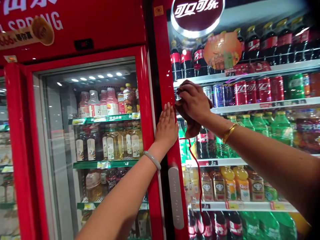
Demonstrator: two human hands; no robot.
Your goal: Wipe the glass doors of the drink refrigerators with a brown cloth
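Observation:
My left hand (167, 128) lies flat, fingers together and stretched upward, on the red door frame (163, 60) of the right-hand drinks fridge. A grey bangle circles that wrist. Just to its right, my right hand (194, 101) presses a brown cloth (193, 128) against the glass door (250, 133) near the frame's inner edge. The cloth is bunched under the fingers and hangs below the palm. A gold bracelet sits on the right wrist. Below the cloth a thin red cord or line (199, 173) runs down the glass.
Behind the glass stand rows of cola bottles (270, 41), cans (240, 92) and green bottles (281, 125). A grey door handle (175, 198) is below my left hand. To the left is another red fridge (87, 26) with shelved drinks. A round lit sign (197, 15) hangs at the top.

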